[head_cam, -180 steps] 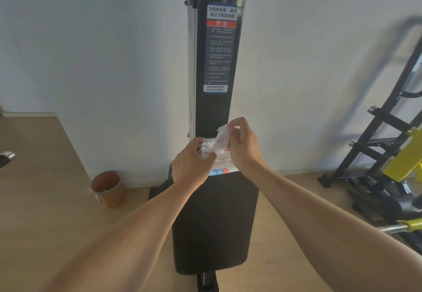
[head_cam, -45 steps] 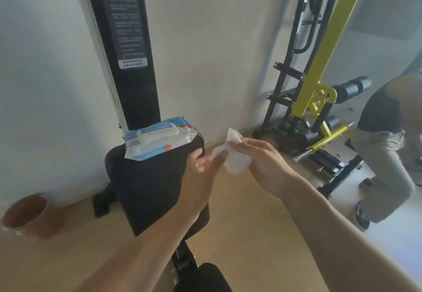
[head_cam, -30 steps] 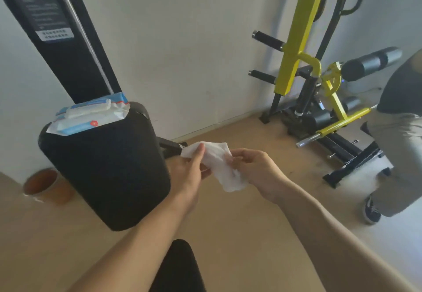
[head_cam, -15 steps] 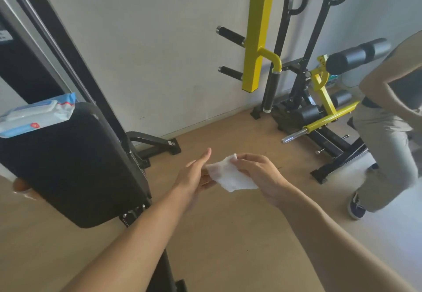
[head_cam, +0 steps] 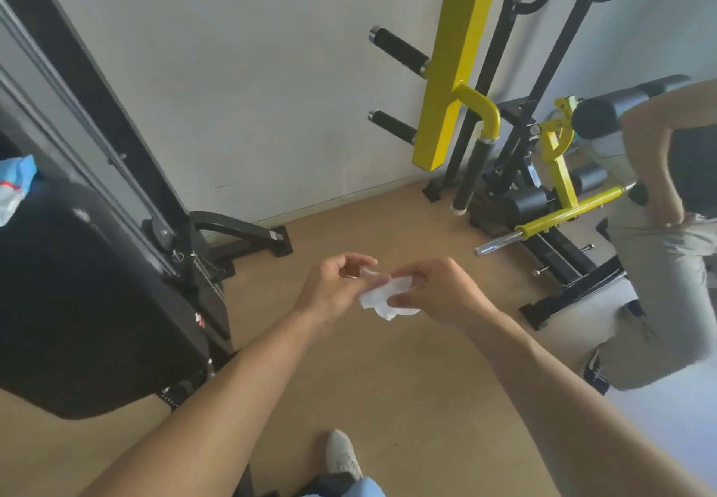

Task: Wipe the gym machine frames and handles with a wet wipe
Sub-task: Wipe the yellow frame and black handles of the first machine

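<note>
Wet wipe [head_cam: 388,296] is bunched up between my two hands, out over the wood floor [head_cam: 388,380]. My right hand [head_cam: 438,294] pinches its right side with fingers curled, and my left hand [head_cam: 337,287] nips the other end with fingers bent. Wipes pack [head_cam: 13,182] sits far left on the black pad [head_cam: 77,302] (can't read its label, too blurry). Yellow machine frame [head_cam: 454,61] stands far right, with another person [head_cam: 667,244] beside it.

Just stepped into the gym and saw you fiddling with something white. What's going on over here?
Both hands, the left hand and right hand, hold a crumpled wet wipe between them above the floor. No machine is being wiped yet. The yellow-and-black machine stands ahead by the wall; the wipes pack sits on the black pad at left.
</note>
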